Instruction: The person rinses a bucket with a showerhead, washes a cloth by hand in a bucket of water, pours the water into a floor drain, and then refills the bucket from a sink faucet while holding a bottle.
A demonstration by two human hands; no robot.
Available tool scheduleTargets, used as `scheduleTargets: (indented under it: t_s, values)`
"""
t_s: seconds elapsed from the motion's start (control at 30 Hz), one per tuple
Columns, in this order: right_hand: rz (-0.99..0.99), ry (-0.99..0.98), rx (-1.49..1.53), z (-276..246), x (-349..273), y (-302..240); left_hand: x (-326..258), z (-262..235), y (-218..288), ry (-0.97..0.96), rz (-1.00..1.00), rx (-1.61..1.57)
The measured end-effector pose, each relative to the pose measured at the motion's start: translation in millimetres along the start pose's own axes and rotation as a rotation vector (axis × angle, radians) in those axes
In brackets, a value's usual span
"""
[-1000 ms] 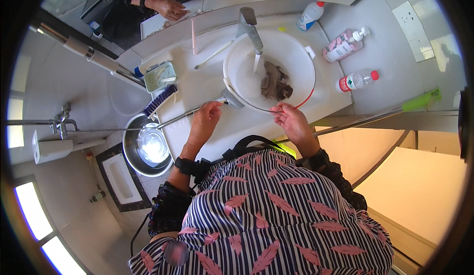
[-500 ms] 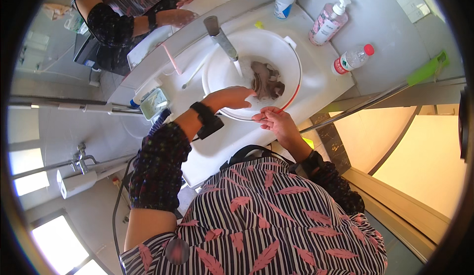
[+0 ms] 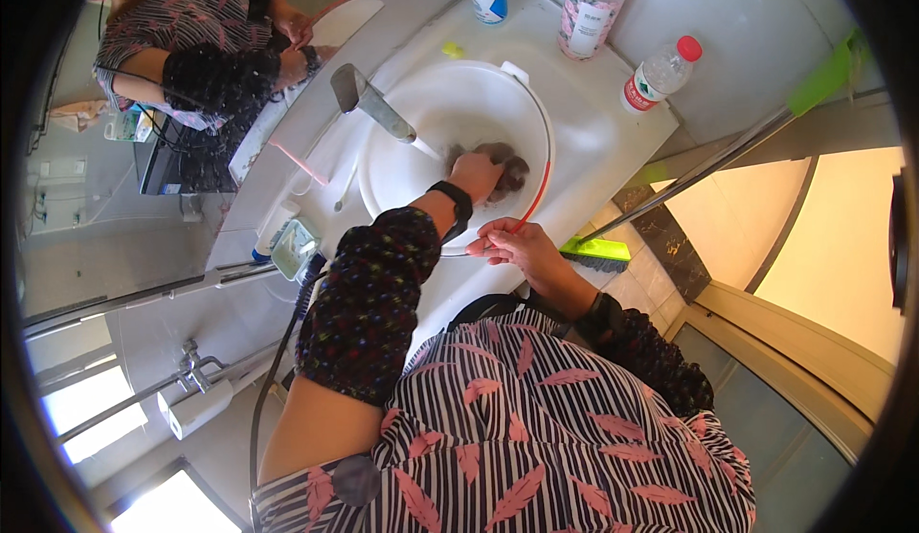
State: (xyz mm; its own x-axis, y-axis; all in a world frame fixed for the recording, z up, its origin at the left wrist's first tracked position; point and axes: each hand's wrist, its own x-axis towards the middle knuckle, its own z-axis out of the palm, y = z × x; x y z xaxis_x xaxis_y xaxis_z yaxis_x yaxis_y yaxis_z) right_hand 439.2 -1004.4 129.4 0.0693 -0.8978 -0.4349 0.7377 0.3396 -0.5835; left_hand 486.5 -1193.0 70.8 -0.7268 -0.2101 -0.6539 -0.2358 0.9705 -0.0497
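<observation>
Inside the white basin (image 3: 436,117), left hand (image 3: 476,171) fingers grip a crumpled grey-brown cloth (image 3: 507,167); right hand (image 3: 517,248) clasps the rim.

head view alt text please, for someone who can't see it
Seen from above, a person's left hand presses on a dark cloth in a white basin under the tap, while the right hand grips the basin's near rim. Three bottles stand behind.

Left hand (image 3: 476,171) moved from tap onto cloth (image 3: 505,167).

Head view, steeply down, close
</observation>
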Motion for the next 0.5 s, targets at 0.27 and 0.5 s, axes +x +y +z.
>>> scheduleTargets:
  t_s: [0.27, 0.5]
  values:
    - [-0.017, -0.041, 0.023, 2, -3, -6, -104, -68, -10, 0.071, -0.151, -0.247]
    - [0.001, -0.029, 0.016, -5, -7, -17, -138, -74, -16, 0.438, -0.453, -0.735]
